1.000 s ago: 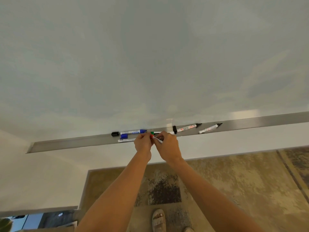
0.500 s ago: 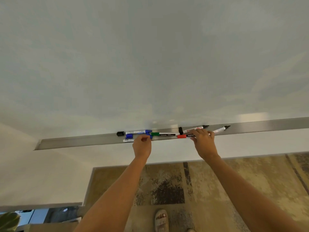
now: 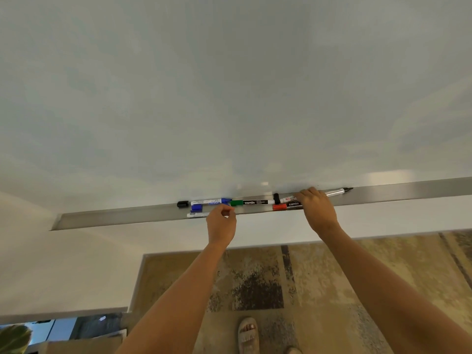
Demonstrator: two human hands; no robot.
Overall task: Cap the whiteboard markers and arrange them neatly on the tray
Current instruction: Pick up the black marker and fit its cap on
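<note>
A long metal tray (image 3: 122,218) runs under the whiteboard. On it lie a loose black cap (image 3: 182,204), a blue marker (image 3: 209,201), a blue cap (image 3: 196,207), a white marker (image 3: 197,215), a green-capped marker (image 3: 251,202) and a red-capped marker (image 3: 284,206). Behind the red one lies a red-labelled marker (image 3: 288,199) with a black cap (image 3: 276,198) at its left end. An uncapped black-tipped marker (image 3: 337,192) pokes out to the right of my right hand (image 3: 318,208), whose fingers lie over the markers. My left hand (image 3: 221,224) is curled at the tray's front edge, with nothing visible in it.
The whiteboard (image 3: 229,98) fills the upper view. Below the tray is a pale wall, then a patterned rug (image 3: 319,277) where a foot in a sandal (image 3: 247,333) stands. A plant leaf (image 3: 12,338) shows at the bottom left.
My hands were together pressing a red cap onto a marker. The right hand then laid that red marker on the tray and slid right onto the black markers. The left hand stayed near the blue ones.
</note>
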